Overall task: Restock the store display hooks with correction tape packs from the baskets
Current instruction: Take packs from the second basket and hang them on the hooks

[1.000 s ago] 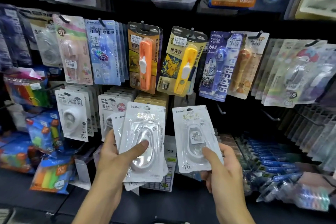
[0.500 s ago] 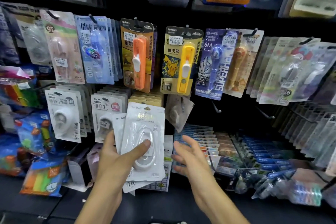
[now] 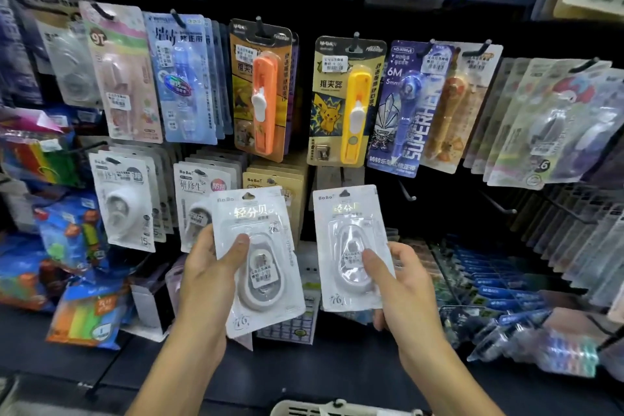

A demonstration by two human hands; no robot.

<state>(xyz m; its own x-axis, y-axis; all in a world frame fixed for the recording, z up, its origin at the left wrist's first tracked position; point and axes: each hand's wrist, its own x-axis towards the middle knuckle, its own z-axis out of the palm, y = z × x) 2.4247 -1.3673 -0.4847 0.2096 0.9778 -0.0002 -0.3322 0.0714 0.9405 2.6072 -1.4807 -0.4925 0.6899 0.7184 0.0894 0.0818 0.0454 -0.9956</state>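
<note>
Your left hand [image 3: 206, 277] grips a small stack of white correction tape packs [image 3: 260, 257], thumb pressed across the front of the top pack, fingers curled behind; top pack is tilted a bit, its lower corner pointing down-left. Your right hand [image 3: 401, 287] pinches a single white pack [image 3: 351, 246] by its lower right part, thumb on the clear blister near the price sticker, fingers behind. That pack stands upright w/ its hang hole at the top, just right of the stack & not touching it. Both are held in front of the display wall, below the upper row of hooks. An empty hook [image 3: 407, 192] sticks out of the dark panel up & to the right of the single pack, near but apart from it; a second bare hook [image 3: 499, 206] sits further right. Behind the stack hang rows of similar white packs [image 3: 125, 203] at the left, more white ones beside them, & tan-backed packs [image 3: 277, 179] right behind the stack's top edge. Above, an orange clip pusher card [image 3: 261, 91] & a yellow one [image 3: 347, 101] hang side by side, w/ a purple card [image 3: 408, 108] to their right. At the bottom edge of the view, the rim of a pale basket [image 3: 337, 409] shows between your forearms; can't tell what's inside it.
</note>
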